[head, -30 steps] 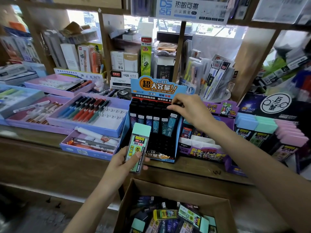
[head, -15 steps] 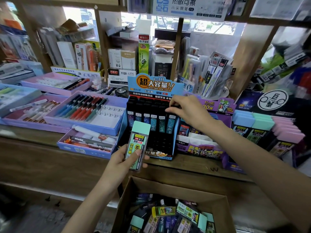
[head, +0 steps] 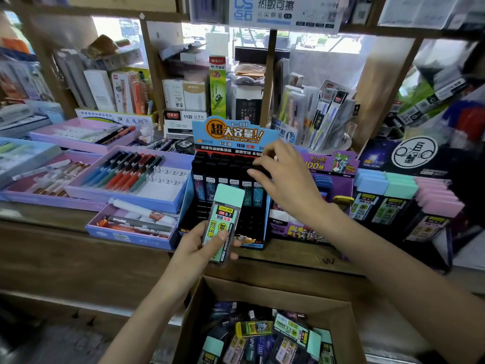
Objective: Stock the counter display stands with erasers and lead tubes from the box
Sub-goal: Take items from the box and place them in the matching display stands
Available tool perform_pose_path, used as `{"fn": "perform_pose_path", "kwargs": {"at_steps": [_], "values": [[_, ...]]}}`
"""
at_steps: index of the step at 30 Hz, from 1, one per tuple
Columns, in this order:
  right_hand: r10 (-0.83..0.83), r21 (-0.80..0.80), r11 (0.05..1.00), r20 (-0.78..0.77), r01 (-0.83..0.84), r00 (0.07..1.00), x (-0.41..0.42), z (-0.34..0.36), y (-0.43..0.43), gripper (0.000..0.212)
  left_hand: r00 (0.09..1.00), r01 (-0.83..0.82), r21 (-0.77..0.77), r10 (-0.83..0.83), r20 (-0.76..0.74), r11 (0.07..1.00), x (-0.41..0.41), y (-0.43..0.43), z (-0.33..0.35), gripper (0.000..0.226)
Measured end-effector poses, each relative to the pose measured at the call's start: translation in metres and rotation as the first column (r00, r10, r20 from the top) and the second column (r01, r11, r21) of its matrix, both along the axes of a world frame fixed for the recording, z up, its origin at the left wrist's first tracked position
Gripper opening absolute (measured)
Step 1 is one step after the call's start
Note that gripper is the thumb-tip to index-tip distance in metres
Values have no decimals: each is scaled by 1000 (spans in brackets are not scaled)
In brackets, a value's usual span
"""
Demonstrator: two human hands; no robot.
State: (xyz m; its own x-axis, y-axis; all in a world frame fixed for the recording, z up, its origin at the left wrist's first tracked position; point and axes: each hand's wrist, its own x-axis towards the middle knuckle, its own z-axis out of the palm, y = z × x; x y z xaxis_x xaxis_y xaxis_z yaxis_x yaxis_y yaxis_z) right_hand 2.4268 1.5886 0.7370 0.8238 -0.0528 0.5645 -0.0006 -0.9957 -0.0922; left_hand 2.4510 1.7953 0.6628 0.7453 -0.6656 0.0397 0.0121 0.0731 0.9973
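Observation:
The blue lead-tube display stand (head: 231,132) stands on the wooden counter with rows of black tubes in its slots. My right hand (head: 284,179) reaches over its right side; thumb and fingertips pinch the top of a black lead tube (head: 263,168) in the upper rows. My left hand (head: 195,246) hovers in front of the stand's base and grips a large lead tube with a mint cap (head: 224,219), held upright. Below, the open cardboard box (head: 265,287) holds several mixed tubes and erasers.
A purple stand (head: 329,164) sits right of the blue one. Further right are rows of blue, mint and pink capped packs (head: 388,186). Purple pen trays (head: 126,177) fill the counter's left side. Crowded wooden shelves rise behind.
My right hand stays at the stand's upper right, its fingers closing lower on a black tube. My left hand keeps holding the mint-capped tube in about the same place.

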Motion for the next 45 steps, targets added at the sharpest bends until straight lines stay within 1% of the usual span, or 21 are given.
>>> {"fn": "perform_pose_path", "kwargs": {"at_steps": [1, 2, 3, 4, 6, 8, 9, 11, 13, 15, 18, 19, 22, 23, 24, 26, 28, 30, 33, 37, 45], "values": [[59, 196, 979, 13, -60, 998, -9, 1, 6, 33, 1000, 27, -14, -26, 10, 1000, -2, -3, 2, 30], [131, 397, 910, -4, -119, 991, -19, 1, 10, 31, 998, 55, -25, -54, 19, 998, -5, -7, 5, 31], [198, 552, 822, -47, -140, 979, -29, 1, 13, 28, 996, 83, -33, -82, 28, 996, -8, -12, 7, 31], [242, 640, 757, -95, -127, 966, -38, 0, 15, 24, 993, 112, -39, -111, 36, 993, -11, -18, 9, 30], [269, 712, 696, -135, -96, 954, -56, -2, 10, 14, 985, 169, -40, -167, 51, 985, -18, -33, 11, 26], [269, 781, 618, -100, -92, 958, -75, 2, -2, 6, 976, 206, -17, -204, 80, 979, -25, -50, 12, 24], [264, 799, 594, -89, -90, 960, -85, 5, -10, 6, 970, 209, 14, -209, 121, 978, -29, -59, 13, 26], [234, 788, 611, -89, -75, 968, -105, 13, -30, 6, 949, 191, 98, -209, 237, 977, -37, -76, 13, 33], [188, 767, 636, -49, -84, 981, -125, 24, -54, 9, 912, 174, 160, -221, 345, 972, -43, -94, 14, 37], [110, 736, 673, -1, -74, 994, -143, 35, -80, 13, 853, 146, 223, -237, 465, 964, -48, -110, 12, 33], [-24, 634, 773, -5, 21, 1000, -165, 45, -120, 14, 721, 100, 286, -268, 639, 953, -55, -131, 4, 22], [-60, 583, 810, -21, 61, 998, -170, 45, -131, 13, 666, 75, 307, -277, 692, 949, -57, -137, 1, 22], [-117, 465, 874, -79, 141, 990, -175, 38, -154, 10, 478, -85, 315, -238, 845, 945, -61, -153, -2, 24], [-128, 442, 883, -98, 158, 987, -175, 34, -158, 7, 444, -145, 303, -212, 870, 942, -61, -157, -2, 26], [-133, 420, 891, -119, 171, 984, -175, 30, -162, 5, 439, -187, 295, -189, 878, 937, -62, -160, -1, 26], [-127, 362, 914, -169, 182, 977, -174, 22, -168, 6, 459, -226, 298, -169, 872, 927, -61, -164, -1, 25], [-136, 259, 947, -209, 189, 969, -172, 17, -171, 11, 477, -233, 334, -192, 858, 913, -60, -165, -4, 25], [-154, 192, 961, -227, 199, 962, -172, 13, -172, 12, 472, -230, 357, -217, 855, 905, -59, -164, -8, 26], [-146, 206, 959, -231, 195, 962, -173, 11, -174, 11, 457, -232, 366, -231, 859, 901, -58, -163, -10, 26], [-133, 257, 947, -233, 193, 963, -172, 13, -174, 12, 462, -236, 375, -236, 855, 896, -58, -163, -8, 25], [-149, 189, 961, -261, 202, 954, -171, 17, -174, 16, 456, -239, 367, -230, 860, 899, -57, -161, -11, 31]]}}
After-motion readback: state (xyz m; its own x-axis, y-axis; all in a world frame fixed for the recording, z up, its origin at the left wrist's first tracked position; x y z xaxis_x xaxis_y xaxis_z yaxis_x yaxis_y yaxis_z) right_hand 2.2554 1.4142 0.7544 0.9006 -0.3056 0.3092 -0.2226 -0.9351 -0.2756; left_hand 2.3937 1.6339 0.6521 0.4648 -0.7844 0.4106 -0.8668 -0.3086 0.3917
